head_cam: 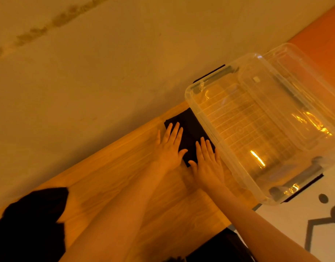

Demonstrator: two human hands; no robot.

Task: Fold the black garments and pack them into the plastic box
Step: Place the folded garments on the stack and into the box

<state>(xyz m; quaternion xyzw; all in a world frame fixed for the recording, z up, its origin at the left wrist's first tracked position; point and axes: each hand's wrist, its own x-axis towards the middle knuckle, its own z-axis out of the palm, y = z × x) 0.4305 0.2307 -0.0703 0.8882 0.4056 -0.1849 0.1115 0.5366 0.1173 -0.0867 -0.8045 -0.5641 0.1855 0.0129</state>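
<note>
I press my left hand (169, 148) and right hand (207, 163), fingers flat, on the folded black garment (191, 129); its long side lies against the empty plastic box (206, 120), nearer my right.

Surface: a wooden table (125, 186), grain running lengthwise.
Far end: a folded black garment (191, 129) touching the clear plastic box (229, 154).
Near left corner: a loose black garment (30, 224) on the table's edge.

Both forearms are bare, no sleeves, rings or watch on left hand (169, 148) or right hand (207, 165).
</note>
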